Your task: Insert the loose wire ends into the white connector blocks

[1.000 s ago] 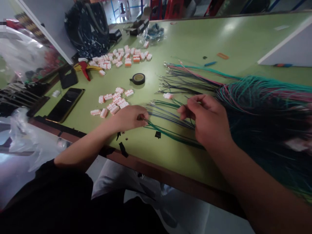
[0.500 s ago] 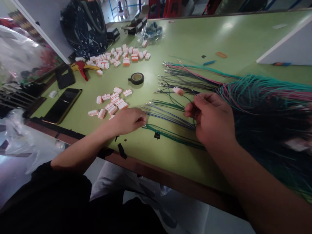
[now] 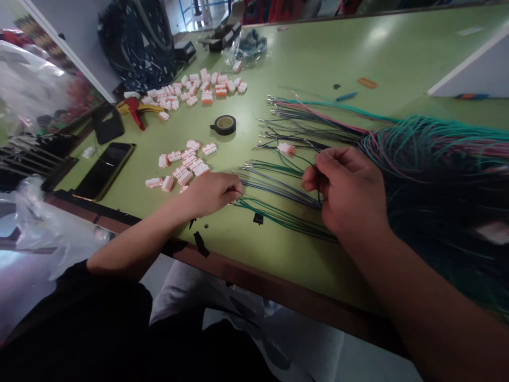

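My right hand (image 3: 350, 185) is closed around thin green wires (image 3: 304, 163), and a white-and-orange connector housing (image 3: 286, 149) hangs at their end, left of the fingers. My left hand (image 3: 212, 193) pinches at the metal-tipped ends of the lower green wires (image 3: 286, 216); its fingertips partly hide what is held. Between the hands lie blue-violet wires (image 3: 278, 190) with bare terminals. Behind them, grey and black wires (image 3: 302, 127) fan out toward the left. Just left of my left hand is a small group of connector housings (image 3: 190, 162).
A roll of black tape (image 3: 225, 125), a phone (image 3: 104, 171) and red-yellow pliers (image 3: 137, 110) lie on the green table (image 3: 318, 58). More housings (image 3: 207, 87) are heaped at the back. A large wire bundle (image 3: 441, 140) covers the right side. Black tape scraps (image 3: 201, 244) lie near the front edge.
The view has shifted slightly. My left fingertips have moved a little up and to the right at the green wire ends; my right hand keeps its hold on the wires with the connector housing.
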Available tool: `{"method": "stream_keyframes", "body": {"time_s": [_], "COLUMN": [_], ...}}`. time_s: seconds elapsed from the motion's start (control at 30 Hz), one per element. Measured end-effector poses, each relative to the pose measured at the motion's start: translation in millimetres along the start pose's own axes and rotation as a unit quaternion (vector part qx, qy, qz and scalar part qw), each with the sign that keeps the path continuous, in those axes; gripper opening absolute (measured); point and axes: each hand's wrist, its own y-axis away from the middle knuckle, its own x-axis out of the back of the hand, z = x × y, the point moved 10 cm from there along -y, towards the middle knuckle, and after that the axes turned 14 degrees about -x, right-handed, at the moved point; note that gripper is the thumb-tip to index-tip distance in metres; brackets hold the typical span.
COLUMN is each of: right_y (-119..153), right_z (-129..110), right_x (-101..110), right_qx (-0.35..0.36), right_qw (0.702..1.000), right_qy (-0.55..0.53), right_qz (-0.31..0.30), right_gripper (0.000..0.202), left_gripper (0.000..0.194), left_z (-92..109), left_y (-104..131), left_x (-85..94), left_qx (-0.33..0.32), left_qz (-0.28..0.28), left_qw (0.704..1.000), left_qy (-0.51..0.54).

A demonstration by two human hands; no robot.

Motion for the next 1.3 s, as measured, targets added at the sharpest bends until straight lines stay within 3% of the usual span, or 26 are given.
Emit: {"method": "stream_keyframes", "body": {"time_s": [0.7, 0.93, 1.07, 1.3], "right_y": [0.2, 0.1, 0.2, -0.9], "right_z": [-0.7, -1.5, -1.3, 0.1], "right_x": [-3.4, -3.1, -3.3, -3.3], "right_qx": [0.021, 0.023, 0.023, 0.017], "right_qw": [0.999, 0.999, 0.999, 0.999], "right_qy": [0.016, 0.016, 0.008, 0.009], "right_qz": [-0.031, -0.022, -0.025, -0.028], "right_gripper": [0.022, 0.022, 0.023, 0.022], "left_gripper": [0.015, 0.013, 0.024, 0.033], "left_z": [4.8, 2.0, -2.8, -5.1], "left_y": [-3.1, 0.1, 3.4, 1.9], "left_x": [0.7, 1.9, 4.1, -0.2], "left_qx": [-0.020, 0.008, 0.031, 0.037], "left_qz": [0.008, 0.015, 0.037, 0.013], "left_qw": [1.000, 1.000, 0.999, 0.999], "left_qy": [-0.023, -0.002, 0.009, 0.003]}}
